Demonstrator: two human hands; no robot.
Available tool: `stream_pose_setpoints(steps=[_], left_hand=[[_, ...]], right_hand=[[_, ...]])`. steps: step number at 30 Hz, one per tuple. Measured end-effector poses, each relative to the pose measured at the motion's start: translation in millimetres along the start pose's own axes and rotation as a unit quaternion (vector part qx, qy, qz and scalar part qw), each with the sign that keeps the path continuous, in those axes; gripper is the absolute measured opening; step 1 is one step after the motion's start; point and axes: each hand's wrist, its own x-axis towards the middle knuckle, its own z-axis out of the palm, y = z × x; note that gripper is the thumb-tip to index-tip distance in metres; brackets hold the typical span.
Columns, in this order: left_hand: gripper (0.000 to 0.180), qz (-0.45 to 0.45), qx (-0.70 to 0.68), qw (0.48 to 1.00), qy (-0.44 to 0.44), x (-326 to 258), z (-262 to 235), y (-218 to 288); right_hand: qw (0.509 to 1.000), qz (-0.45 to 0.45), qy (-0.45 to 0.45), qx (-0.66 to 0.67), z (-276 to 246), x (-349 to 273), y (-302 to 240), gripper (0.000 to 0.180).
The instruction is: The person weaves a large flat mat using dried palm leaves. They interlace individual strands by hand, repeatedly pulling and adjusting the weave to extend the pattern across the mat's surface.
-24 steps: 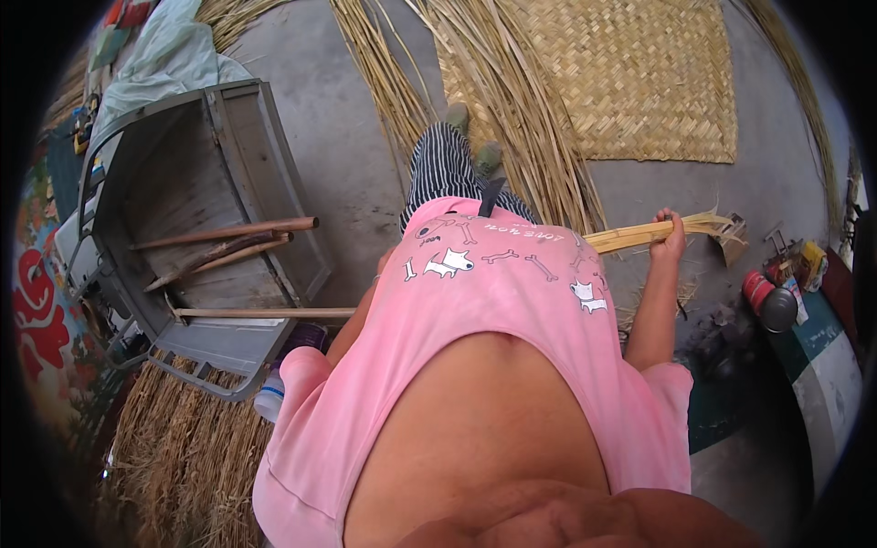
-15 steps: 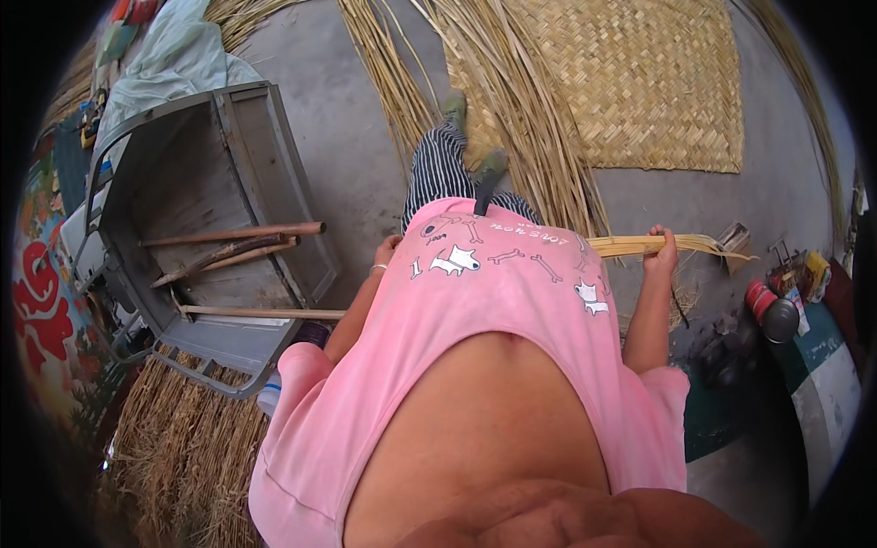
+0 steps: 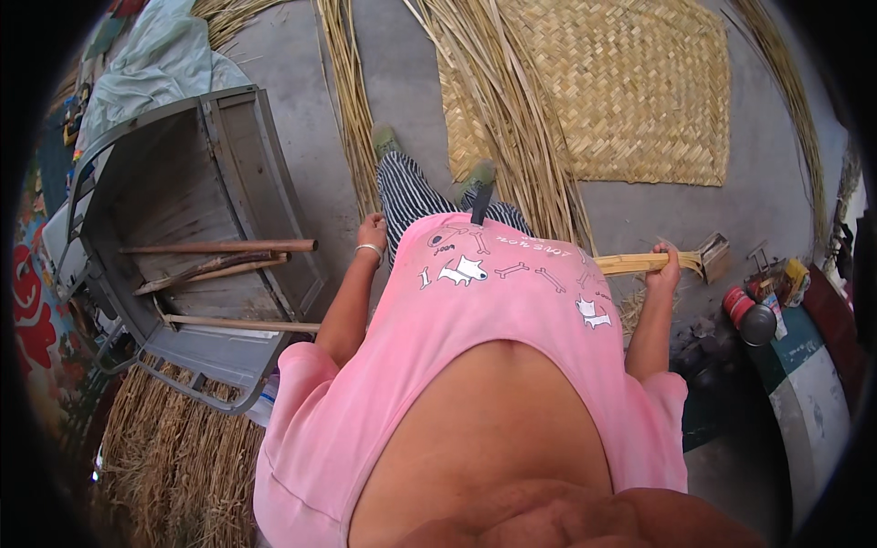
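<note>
My right hand (image 3: 664, 268) is closed round a bundle of pale yellow flat reed strips (image 3: 628, 264), held level beside my right hip. One end of the bundle is hidden behind my pink shirt; the other reaches toward a small wooden block (image 3: 714, 253). My left hand (image 3: 372, 231), with a bracelet on its wrist, hangs beside my striped trouser leg. Its fingers look loosely bent but not closed, and nothing shows in them. Ahead of my feet, long dry reeds (image 3: 525, 137) lie partly over a woven mat (image 3: 639, 91).
At left stands a grey metal cart (image 3: 239, 178) with several wooden poles (image 3: 224, 247) in it. Stacked dry stalks (image 3: 183, 457) lie behind it. A plastic sheet (image 3: 151, 87) is at the far left. More reeds (image 3: 343, 91) lie ahead; a red can (image 3: 738, 304) stands at right.
I have stepped forward, my feet changing places. My left hand has swung forward and out from beside the shirt. The reed strips stay in my right hand.
</note>
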Motion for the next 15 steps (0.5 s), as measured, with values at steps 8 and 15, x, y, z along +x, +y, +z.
stream_pose_setpoints(steps=[8,15], left_hand=[[0.040,0.062,-0.047,0.982,-0.174,48.0,-42.4,89.5],[0.045,0.205,0.278,0.879,-0.328,121.3,-104.5,166.0]], right_hand=[[0.988,-0.116,0.010,-0.105,147.7,-29.2,-3.7,0.019],[0.953,-0.260,-0.026,-0.154,290.7,-123.2,-50.8,0.021]])
